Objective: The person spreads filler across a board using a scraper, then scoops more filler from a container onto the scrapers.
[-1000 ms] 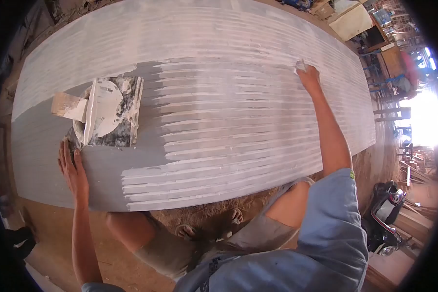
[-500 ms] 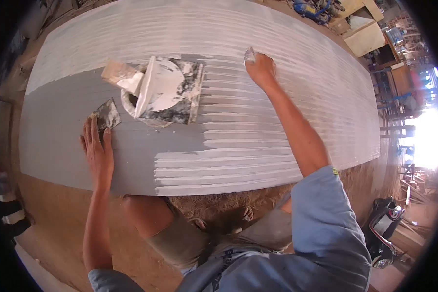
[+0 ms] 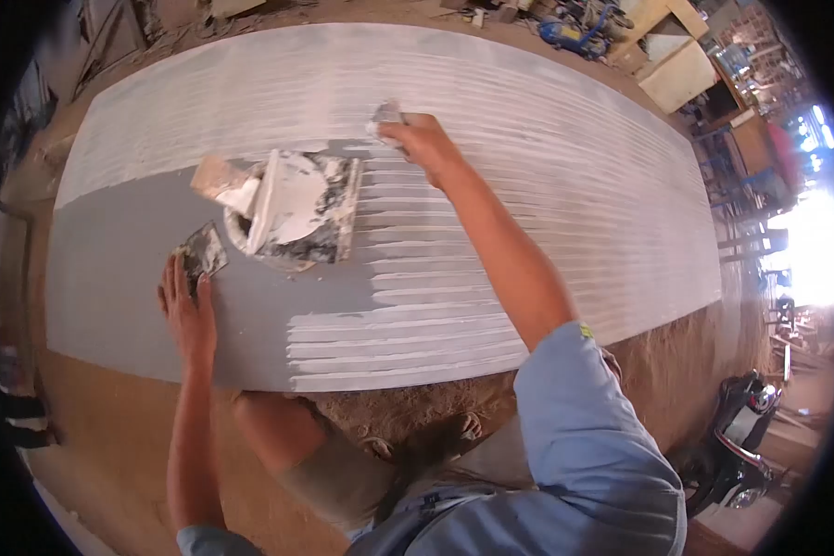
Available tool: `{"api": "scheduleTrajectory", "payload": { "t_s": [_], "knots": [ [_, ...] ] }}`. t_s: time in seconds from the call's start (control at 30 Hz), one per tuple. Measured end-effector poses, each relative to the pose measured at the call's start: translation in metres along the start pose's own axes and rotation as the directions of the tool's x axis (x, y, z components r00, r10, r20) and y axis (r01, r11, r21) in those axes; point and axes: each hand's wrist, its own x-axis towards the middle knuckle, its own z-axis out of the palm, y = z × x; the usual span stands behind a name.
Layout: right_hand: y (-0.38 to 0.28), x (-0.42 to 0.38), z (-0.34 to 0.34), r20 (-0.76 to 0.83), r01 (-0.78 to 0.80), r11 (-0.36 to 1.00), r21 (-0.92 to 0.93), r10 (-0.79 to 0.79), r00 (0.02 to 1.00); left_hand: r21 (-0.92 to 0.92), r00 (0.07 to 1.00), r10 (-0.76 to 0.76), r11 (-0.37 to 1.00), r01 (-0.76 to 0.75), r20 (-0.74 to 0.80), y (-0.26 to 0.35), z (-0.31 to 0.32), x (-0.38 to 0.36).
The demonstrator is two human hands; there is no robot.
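A large grey panel [image 3: 111,278] spreads in front of me, much of it streaked with parallel ridges of white filler [image 3: 528,204]. My right hand [image 3: 422,144] is closed around a small putty-smeared scraper [image 3: 385,119] above the far middle of the panel; hand and tool are partly blurred. On the left, my left hand [image 3: 188,315] rests over the bare grey part, thumb and fingers around a flat, stained scraper blade [image 3: 206,250]. Between the hands sits a putty-caked square plate [image 3: 345,218] over a round container [image 3: 236,230], with a wooden-handled spreader [image 3: 221,181] lying across it.
Small crumbs of filler [image 3: 292,276] lie beside the container. My knees [image 3: 273,431] are close to the panel's near edge. A blue machine [image 3: 570,37] and wooden cabinet [image 3: 676,74] stand beyond the far right. A dark motorbike [image 3: 741,435] is at right.
My right hand has swept left with its scraper across the far part of the panel. My left hand stays at its blade. The view has shifted slightly.
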Motion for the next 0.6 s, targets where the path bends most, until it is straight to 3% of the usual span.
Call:
{"api": "scheduleTrajectory", "payload": {
  "t_s": [0.03,0.1,0.17,0.23,0.3,0.37,0.53,0.6],
  "knots": [
    [0.01,-0.01,-0.024,-0.008,-0.049,0.977,0.207,0.052,0.999,-0.008,1.0,0.013,1.0,-0.013,0.006,0.001,0.001,0.0],
    [0.044,-0.029,-0.083,-0.088,-0.059,0.961,0.272,0.086,0.992,-0.002,1.0,0.017,1.0,-0.017,-0.011,0.002,0.0,-0.001],
    [0.077,-0.047,-0.152,-0.212,-0.119,0.967,0.225,0.168,0.963,0.005,1.0,0.011,1.0,-0.011,-0.004,0.008,-0.002,0.0],
    [0.105,-0.062,-0.212,-0.425,-0.222,0.971,0.09,0.239,0.873,0.018,1.0,-0.002,1.0,0.002,0.002,0.008,-0.001,0.0],
    [0.15,-0.061,-0.264,-0.591,-0.27,0.962,-0.035,0.197,0.782,0.053,1.0,0.016,0.998,-0.016,-0.005,0.005,0.002,0.0],
    [0.169,-0.062,-0.301,-0.602,-0.319,0.942,-0.109,0.193,0.775,0.045,0.999,0.037,0.998,-0.036,-0.004,0.003,0.003,0.001],
    [0.16,-0.064,-0.305,-0.601,-0.335,0.91,-0.244,0.129,0.789,0.017,1.0,0.028,0.999,-0.028,-0.012,0.004,0.004,0.002],
    [0.154,-0.061,-0.302,-0.595,-0.437,0.838,-0.326,0.178,0.784,0.037,1.0,0.015,0.999,-0.015,-0.005,0.005,0.002,0.003]
  ]
}}
